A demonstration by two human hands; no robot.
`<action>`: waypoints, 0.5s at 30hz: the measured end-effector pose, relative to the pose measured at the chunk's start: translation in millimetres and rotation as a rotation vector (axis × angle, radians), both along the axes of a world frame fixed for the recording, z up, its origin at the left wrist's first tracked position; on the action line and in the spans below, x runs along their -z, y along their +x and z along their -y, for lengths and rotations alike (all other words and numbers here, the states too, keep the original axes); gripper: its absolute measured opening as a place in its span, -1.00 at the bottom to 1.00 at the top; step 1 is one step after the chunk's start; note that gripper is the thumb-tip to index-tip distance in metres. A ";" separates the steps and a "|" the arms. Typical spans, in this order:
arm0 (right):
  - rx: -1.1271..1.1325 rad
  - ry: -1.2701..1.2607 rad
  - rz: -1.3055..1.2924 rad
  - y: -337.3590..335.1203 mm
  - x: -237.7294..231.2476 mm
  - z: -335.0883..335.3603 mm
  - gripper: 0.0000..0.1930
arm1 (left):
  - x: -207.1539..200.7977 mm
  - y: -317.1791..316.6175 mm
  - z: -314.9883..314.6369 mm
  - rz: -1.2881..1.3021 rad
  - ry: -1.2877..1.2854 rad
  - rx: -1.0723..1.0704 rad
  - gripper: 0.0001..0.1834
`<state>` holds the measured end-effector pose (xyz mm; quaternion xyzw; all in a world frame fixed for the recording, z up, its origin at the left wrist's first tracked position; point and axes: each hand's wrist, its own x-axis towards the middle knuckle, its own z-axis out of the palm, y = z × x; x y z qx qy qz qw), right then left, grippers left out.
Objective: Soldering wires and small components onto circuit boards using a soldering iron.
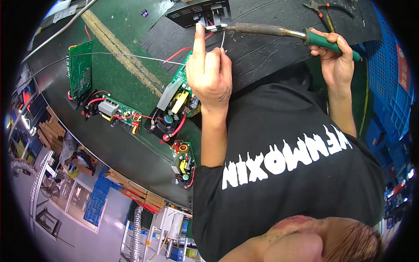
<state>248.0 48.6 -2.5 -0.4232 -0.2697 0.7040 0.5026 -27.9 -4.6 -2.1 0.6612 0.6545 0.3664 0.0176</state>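
Note:
My right hand [336, 56] is closed around the green handle of a soldering iron [266, 29]. The iron's tip points left and meets the end panel of a black metal case [198, 15]. My left hand [209, 72] has its index finger stretched out against the white and metal parts on that panel. Its other fingers are curled, with a thin solder wire [223, 40] coming out of them up to the iron's tip. The wire's tail runs off to the left. Beside my left wrist lies a green circuit board [174, 96] with a fan and red leads.
More circuit boards stand and lie to the left: an upright one [80, 70], one with a grey heat sink [115, 111] and a small one [183, 163]. A black mat [257, 54] lies under the work. Orange-handled pliers [321, 13] rest at the far right, near a blue perforated crate [388, 78].

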 end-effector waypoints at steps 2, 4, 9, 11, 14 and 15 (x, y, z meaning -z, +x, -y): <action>0.009 -0.007 -0.007 1.5 -0.6 -0.1 -0.75 | -0.2 -0.4 -1.1 0.008 0.010 0.003 -0.87; 0.017 -0.013 -0.015 4.6 -1.8 -0.6 -0.75 | -1.6 -0.2 -1.9 0.015 0.020 0.004 -0.87; 0.027 -0.028 -0.034 11.2 -5.3 -0.9 -0.76 | -7.5 2.5 -2.3 0.050 -0.034 0.007 -0.88; 0.028 -0.020 -0.036 11.6 -4.6 -0.2 -0.76 | -2.7 0.0 -3.0 0.034 0.013 0.024 -0.88; 0.036 -0.013 -0.036 12.0 -4.5 -0.4 -0.76 | -0.7 0.0 -2.4 0.026 0.051 0.023 -0.89; 0.044 -0.013 -0.034 12.0 -4.7 -0.7 -0.77 | -0.7 0.8 -1.9 0.034 0.042 0.006 -0.90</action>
